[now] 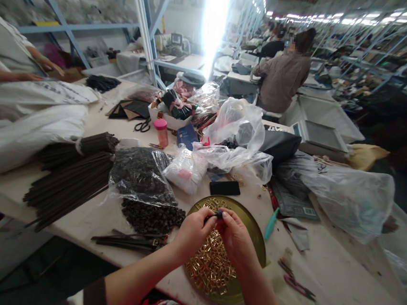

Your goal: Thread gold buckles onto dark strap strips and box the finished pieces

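Observation:
My left hand [196, 228] and my right hand [233, 234] meet above a round gold-coloured tray [258, 234]. Between their fingertips is a small dark piece [218, 214], pinched from both sides; its exact shape is too small to tell. Many small gold metal buckles [210, 263] lie in the tray below my wrists. Left of my left hand are a heap of small black pieces [150, 217] and a few dark straps [126, 241], one with a gold buckle at its end.
Bundles of dark strips [71, 178] and a plastic bag of black pieces [140, 173] lie left. A phone [225, 188] sits behind the tray. A teal tool [271, 224] and pink-handled snippers [298, 287] are right. Another person's hand [49, 65] shows far left; a person [284, 79] sits beyond.

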### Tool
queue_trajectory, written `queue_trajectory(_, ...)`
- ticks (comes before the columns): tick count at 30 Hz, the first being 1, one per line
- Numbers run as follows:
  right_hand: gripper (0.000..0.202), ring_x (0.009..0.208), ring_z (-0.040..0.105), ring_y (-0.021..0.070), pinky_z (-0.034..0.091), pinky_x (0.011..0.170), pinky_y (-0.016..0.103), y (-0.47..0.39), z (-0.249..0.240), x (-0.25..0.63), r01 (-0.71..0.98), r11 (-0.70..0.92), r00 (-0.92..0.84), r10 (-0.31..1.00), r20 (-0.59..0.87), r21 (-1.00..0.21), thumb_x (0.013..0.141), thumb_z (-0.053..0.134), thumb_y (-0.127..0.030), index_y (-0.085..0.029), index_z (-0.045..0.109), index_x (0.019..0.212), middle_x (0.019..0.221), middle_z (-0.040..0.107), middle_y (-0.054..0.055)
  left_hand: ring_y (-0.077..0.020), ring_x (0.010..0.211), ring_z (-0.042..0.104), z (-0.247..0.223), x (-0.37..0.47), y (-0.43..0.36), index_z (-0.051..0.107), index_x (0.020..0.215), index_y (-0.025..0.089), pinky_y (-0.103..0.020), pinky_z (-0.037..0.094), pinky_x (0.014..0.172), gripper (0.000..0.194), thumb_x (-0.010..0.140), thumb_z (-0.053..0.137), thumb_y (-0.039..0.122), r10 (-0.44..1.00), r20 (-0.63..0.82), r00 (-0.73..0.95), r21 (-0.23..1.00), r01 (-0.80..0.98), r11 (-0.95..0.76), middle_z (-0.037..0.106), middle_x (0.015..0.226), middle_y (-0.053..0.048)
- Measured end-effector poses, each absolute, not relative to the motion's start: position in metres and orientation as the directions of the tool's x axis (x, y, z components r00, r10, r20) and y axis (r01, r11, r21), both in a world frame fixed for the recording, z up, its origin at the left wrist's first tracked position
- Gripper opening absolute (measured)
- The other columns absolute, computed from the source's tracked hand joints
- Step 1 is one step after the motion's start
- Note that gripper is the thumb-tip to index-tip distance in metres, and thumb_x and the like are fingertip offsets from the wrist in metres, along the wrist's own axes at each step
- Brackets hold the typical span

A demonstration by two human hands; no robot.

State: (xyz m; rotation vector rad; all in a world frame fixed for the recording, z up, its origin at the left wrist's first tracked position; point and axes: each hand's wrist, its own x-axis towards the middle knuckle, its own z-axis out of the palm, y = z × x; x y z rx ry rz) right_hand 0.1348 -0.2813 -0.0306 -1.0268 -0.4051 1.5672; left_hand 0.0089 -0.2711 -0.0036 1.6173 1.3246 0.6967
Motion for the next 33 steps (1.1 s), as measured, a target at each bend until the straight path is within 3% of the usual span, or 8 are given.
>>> queue_trajectory(7,0.015,0.069,0.058,0.011,0.047,0.067,0.022,-0.291,-0.032,0.12,-0.707,-0.298,0.034,0.892,-0.452,-0.641,0.063,0.071,-0.024,-0.021,0.063,0.076,0.075,0.065,-0.003,-0.0168,0.077,0.057,-0.011,-0.001,-0.279,0.058,0.092,0.016,-0.027,0.042,0.071,0.02,0.084,0.042,0.025,0.933,-0.12,0.339,0.903,0.427,-0.039,0.063,0.085,-0.005)
queue_trajectory(10,0.017,0.065,0.057,0.0097,0.046,0.063,0.021,-0.293,-0.033,0.117,-0.686,-0.295,0.061,0.888,-0.456,-0.665,0.063,0.072,-0.025,-0.021,0.063,0.078,0.073,0.064,-0.003,-0.0185,0.088,0.057,-0.011,-0.007,-0.28,0.053,0.106,0.016,-0.03,0.043,0.08,0.028,0.079,0.044,0.015,0.909,-0.121,0.4,0.921,0.387,-0.048,0.062,0.098,-0.007)
queue_trajectory(14,0.018,0.071,0.057,0.0132,0.045,0.07,0.025,-0.3,-0.035,0.109,-0.565,-0.302,0.031,0.922,-0.385,-0.768,0.065,0.071,-0.028,-0.02,0.062,0.079,0.076,0.064,-0.001,-0.0183,0.095,0.056,-0.006,-0.017,-0.278,0.049,0.109,0.015,-0.032,0.041,0.088,0.032,0.078,0.042,0.01,0.923,-0.099,0.373,0.94,0.339,-0.036,0.061,0.103,-0.008)
queue_trajectory(19,0.024,0.062,0.054,0.0128,0.043,0.063,0.026,-0.304,-0.034,0.106,-0.528,-0.269,0.052,0.937,-0.347,-0.806,0.075,0.061,-0.044,-0.02,0.06,0.076,0.068,0.061,-0.002,-0.0149,0.072,0.058,-0.002,-0.028,-0.276,0.046,0.113,0.014,-0.027,0.046,0.068,0.035,0.078,0.042,0.012,0.88,-0.191,0.435,0.943,0.33,0.041,0.062,0.083,-0.004)
queue_trajectory(22,0.021,0.055,0.051,0.01,0.042,0.058,0.023,-0.305,-0.029,0.111,-0.567,-0.339,-0.069,0.928,-0.367,-0.751,0.07,0.068,-0.039,-0.021,0.058,0.071,0.061,0.058,-0.004,-0.0137,0.065,0.057,-0.001,-0.031,-0.277,0.042,0.118,0.014,-0.025,0.044,0.06,0.038,0.081,0.044,0.019,0.847,-0.233,0.478,0.949,0.303,0.09,0.061,0.075,-0.002)
queue_trajectory(26,0.028,0.06,0.054,0.0103,0.043,0.06,0.023,-0.309,-0.024,0.12,-0.557,-0.505,-0.261,0.86,-0.439,-0.659,0.065,0.072,-0.039,-0.021,0.062,0.083,0.07,0.062,-0.002,-0.0144,0.062,0.058,0.003,-0.029,-0.278,0.04,0.123,0.014,-0.024,0.043,0.056,0.046,0.081,0.048,0.031,0.805,-0.311,0.506,0.916,0.384,0.113,0.063,0.073,-0.002)
queue_trajectory(30,0.028,0.061,0.053,0.0095,0.042,0.059,0.021,-0.32,-0.023,0.133,-0.527,-0.548,-0.292,0.834,-0.467,-0.65,0.063,0.074,-0.035,-0.018,0.064,0.084,0.074,0.063,0.0,-0.0142,0.053,0.056,0.007,-0.02,-0.279,0.044,0.119,0.013,-0.023,0.039,0.049,0.048,0.079,0.051,0.038,0.782,-0.372,0.5,0.852,0.518,0.075,0.063,0.068,-0.002)
queue_trajectory(33,0.025,0.064,0.053,0.0102,0.042,0.062,0.021,-0.331,-0.021,0.145,-0.551,-0.508,-0.266,0.859,-0.438,-0.662,0.06,0.076,-0.032,-0.019,0.061,0.076,0.07,0.06,-0.002,-0.0138,0.052,0.056,0.008,-0.008,-0.282,0.051,0.104,0.013,-0.022,0.039,0.047,0.04,0.076,0.052,0.042,0.774,-0.395,0.495,0.829,0.556,0.068,0.063,0.068,-0.002)
